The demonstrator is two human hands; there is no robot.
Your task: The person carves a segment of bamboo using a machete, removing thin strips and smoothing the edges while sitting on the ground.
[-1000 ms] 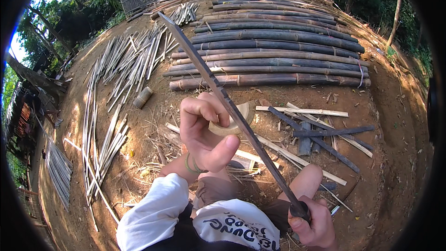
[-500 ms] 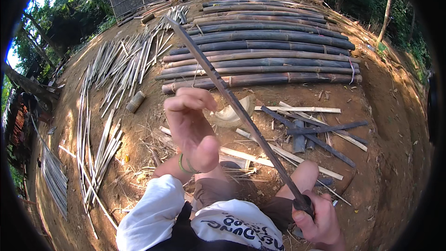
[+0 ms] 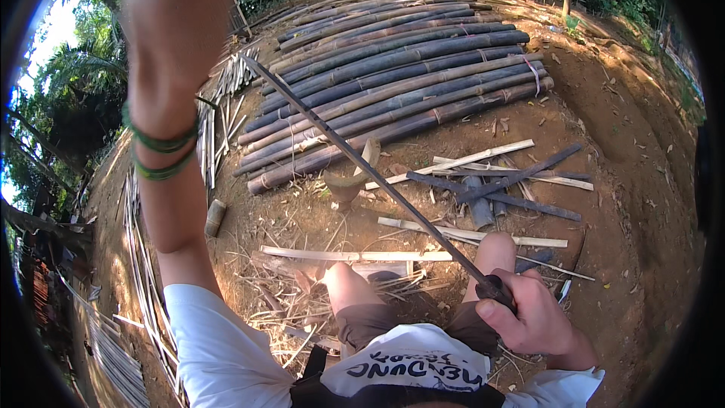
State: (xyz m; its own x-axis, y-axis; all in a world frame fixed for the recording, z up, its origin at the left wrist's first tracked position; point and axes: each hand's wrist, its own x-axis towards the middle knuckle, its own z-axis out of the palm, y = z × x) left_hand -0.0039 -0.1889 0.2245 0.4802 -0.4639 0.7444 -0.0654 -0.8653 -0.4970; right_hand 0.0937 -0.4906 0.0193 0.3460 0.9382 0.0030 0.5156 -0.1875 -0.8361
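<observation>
My right hand (image 3: pixel 535 313), low on the right, is wrapped round the dark handle of a long machete (image 3: pixel 361 159). Its narrow blade slants up and away to the left, over the ground in front of my knees. Raised high at the upper left, my left hand (image 3: pixel 175 26) is close to the camera and blurred, with its fingers cut off or smeared; two green bands circle that wrist. A pale split bamboo strip (image 3: pixel 355 255) lies across the ground before my knees. Just beyond it stands a small brownish wooden block (image 3: pixel 343 187), partly behind the blade.
Long bamboo poles (image 3: pixel 393 79) lie side by side farther off. Dark and pale split pieces (image 3: pixel 502 181) cross each other at the right. Thin strips (image 3: pixel 136 257) and a short bamboo section (image 3: pixel 216 217) lie left. Shavings (image 3: pixel 302 298) litter the ground near my legs.
My left hand has swung up and left, away from beside the blade, toward the camera. The right hand still grips the machete, and the whole view has turned somewhat.
</observation>
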